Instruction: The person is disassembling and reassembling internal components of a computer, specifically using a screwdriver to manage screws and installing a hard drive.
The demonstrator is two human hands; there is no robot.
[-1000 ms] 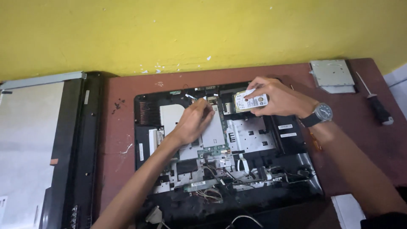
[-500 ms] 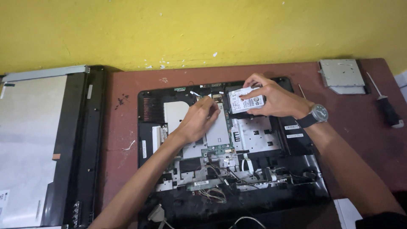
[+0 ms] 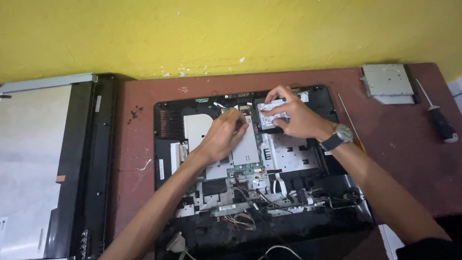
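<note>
My right hand [image 3: 297, 118] rests on the small silver drive [image 3: 272, 114] that sits in the upper right part of the opened laptop base [image 3: 168, 159]. My fingers are spread across its top and sides in a loose clasp, thumb on the near edge, so the drive is held between them while it lies in its bay. A watch [image 3: 340, 135] sits on that wrist. My left hand [image 3: 222, 136] lies on the metal plate in the middle of the base, fingers curled narrow with the tips pinched together at the upper edge, just beside the drive; what they pinch is too small for me to tell. Loose wires [image 3: 243, 219] lie along the near edge of the base. On the reddish table [image 3: 394, 130], well apart to the right, lie a flat grey drive [image 3: 387, 83] and a screwdriver [image 3: 439, 119]. A detached screen panel [image 3: 33, 163] lies to the left.
</note>
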